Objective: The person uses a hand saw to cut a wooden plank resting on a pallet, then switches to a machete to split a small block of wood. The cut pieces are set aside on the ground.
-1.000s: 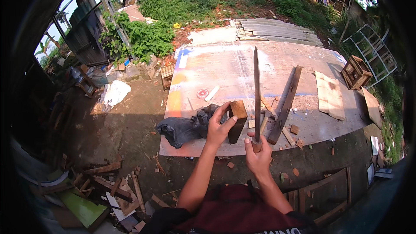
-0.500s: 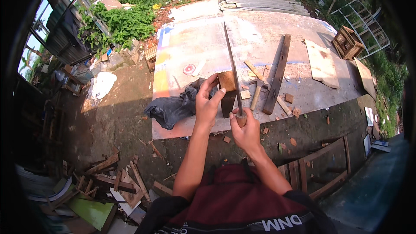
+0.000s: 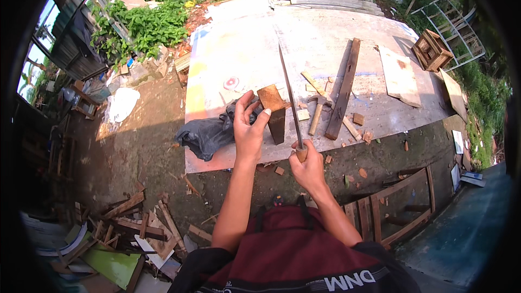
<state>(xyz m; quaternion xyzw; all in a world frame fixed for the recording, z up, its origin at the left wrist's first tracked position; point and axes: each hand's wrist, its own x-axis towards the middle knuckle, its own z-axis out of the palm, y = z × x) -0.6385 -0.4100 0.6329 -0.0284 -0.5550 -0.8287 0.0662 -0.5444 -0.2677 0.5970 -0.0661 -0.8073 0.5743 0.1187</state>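
One long knife (image 3: 291,95) is gripped in the right hand (image 3: 309,167); the half-open left hand (image 3: 249,133) touches one wooden block (image 3: 277,123) near one hammer (image 3: 315,121).

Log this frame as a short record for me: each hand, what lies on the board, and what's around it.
Left hand: open, close beside a roughly upright wooden block; firmness of contact unclear
Right hand: closed around the handle of a long knife, blade pointing away from the person
On the board: hammer, dark plank, black plastic bag
Lower left: scrap wood
Far right: wooden crate
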